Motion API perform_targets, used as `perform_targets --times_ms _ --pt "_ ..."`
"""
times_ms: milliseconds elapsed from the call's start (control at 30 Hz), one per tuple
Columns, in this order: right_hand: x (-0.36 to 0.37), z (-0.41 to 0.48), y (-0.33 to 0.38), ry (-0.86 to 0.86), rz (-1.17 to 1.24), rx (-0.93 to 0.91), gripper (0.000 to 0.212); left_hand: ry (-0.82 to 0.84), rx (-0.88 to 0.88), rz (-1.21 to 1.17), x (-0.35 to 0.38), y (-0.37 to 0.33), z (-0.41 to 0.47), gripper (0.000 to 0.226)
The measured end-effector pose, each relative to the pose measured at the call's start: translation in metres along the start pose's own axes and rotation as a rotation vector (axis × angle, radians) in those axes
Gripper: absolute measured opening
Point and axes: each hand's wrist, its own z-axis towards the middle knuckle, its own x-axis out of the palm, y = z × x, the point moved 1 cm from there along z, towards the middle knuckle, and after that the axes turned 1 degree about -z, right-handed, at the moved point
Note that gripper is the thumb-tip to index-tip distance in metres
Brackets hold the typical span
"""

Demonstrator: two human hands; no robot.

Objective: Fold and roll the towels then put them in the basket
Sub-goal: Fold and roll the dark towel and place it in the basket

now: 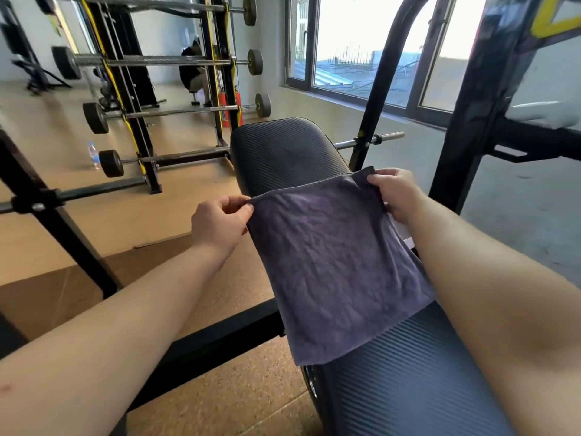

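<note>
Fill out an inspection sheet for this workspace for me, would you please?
Surface: black ribbed bench pad, beneath the towel.
Job's things: one purple-grey towel, held by its top corners; no basket in view.
Clutter: water bottle on the floor by the barbell rack.
Hands: left hand and right hand each pinch a top corner.
Cables: nothing seen.
Surroundings: barbell rack to the left, window ahead.

Strong daylight floods in from the window [371, 48], which is blown out to white. Wide-angle distortion bends the frame edges, and the far barbell rack [157, 83] is slightly soft.
</note>
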Motion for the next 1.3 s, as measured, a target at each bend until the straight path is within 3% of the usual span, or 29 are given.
perform_targets --times_ms 233,500,900,1133,1300 --pt "-0.038 -0.036 0.027 0.010 0.012 -0.039 0.019 -0.042 -0.189 -0.201 -0.011 -0.028 -0.011 0.008" --pt "-0.083 -0.106 0.068 0.033 0.098 -0.098 0.017 0.026 0.015 -0.145 -0.048 -0.063 -0.054 0.006" --pt "-0.126 -0.230 0.112 0.112 0.177 -0.169 0.019 0.031 -0.027 -0.257 -0.108 -0.111 -0.130 0.005" --pt "-0.150 -0.294 0.103 0.081 0.357 -0.165 0.011 0.055 -0.068 -0.418 -0.125 -0.136 -0.179 0.006" --pt "-0.165 -0.337 0.086 0.036 0.318 -0.178 0.012 0.050 -0.054 -0.472 -0.138 -0.140 -0.218 0.005"
